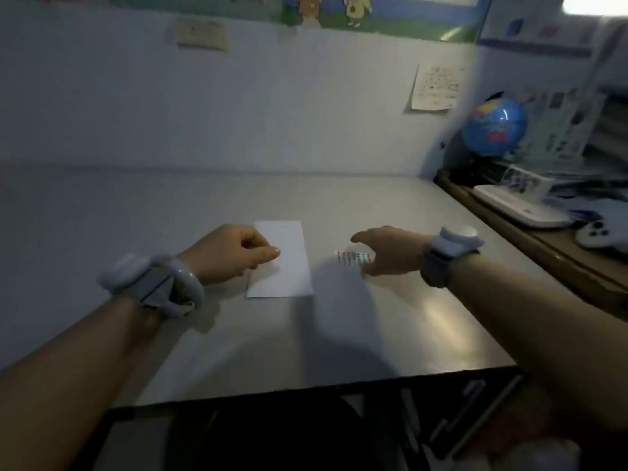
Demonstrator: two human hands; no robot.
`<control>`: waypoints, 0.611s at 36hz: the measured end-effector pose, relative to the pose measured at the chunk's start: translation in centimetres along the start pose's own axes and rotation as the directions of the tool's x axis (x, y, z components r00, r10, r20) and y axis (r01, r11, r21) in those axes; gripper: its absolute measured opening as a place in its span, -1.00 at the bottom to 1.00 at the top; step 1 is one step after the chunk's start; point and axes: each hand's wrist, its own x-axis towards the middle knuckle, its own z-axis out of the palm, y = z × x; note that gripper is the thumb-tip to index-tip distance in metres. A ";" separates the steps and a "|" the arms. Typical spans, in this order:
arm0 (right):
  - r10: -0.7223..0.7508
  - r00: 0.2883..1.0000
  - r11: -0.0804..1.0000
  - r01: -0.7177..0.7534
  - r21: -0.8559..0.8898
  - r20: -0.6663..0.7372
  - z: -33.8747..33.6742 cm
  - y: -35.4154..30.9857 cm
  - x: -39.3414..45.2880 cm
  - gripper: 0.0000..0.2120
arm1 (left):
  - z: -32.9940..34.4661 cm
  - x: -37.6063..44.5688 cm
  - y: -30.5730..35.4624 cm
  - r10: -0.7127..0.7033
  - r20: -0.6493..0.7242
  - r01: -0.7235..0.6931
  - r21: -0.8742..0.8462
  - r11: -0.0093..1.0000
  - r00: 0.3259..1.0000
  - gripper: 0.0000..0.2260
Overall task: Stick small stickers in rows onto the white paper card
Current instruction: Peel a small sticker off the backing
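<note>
White paper card (285, 263) lies flat mid-table (339, 334). Left hand (231, 253) rests on card's left edge, fingers curled, thumb tip pressing card. Sticker sheet (353, 258) just right of card, under right hand (390, 251); fingers extended, loosely spread. Blue globe (494, 127) far right.

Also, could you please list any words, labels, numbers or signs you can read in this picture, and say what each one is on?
None can be read.
Pale note on the wall: rows of marks, too blurred.
Yellowish note higher up: too blurred.
Globe: only patches of colour.
Sticker sheet by the right hand: coloured dots, no text.
White card under the left hand: blank.
</note>
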 end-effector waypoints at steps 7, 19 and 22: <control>-0.063 0.995 0.996 0.067 -0.060 0.078 -0.8 -1.0 1.8 -0.50 | 1.0 1.9 -0.3 0.030 0.013 -0.031 0.035 0.999 0.999 -0.79; -0.060 0.990 0.996 0.051 -0.072 -0.129 1.7 -0.6 2.5 -0.87 | 2.9 3.2 0.1 0.059 0.020 -0.057 -0.094 0.994 0.998 -0.82; -0.024 0.976 0.999 0.028 0.017 -0.217 2.2 -0.8 2.6 -0.77 | 3.3 3.3 0.1 0.055 -0.007 -0.055 -0.195 0.979 0.998 -0.82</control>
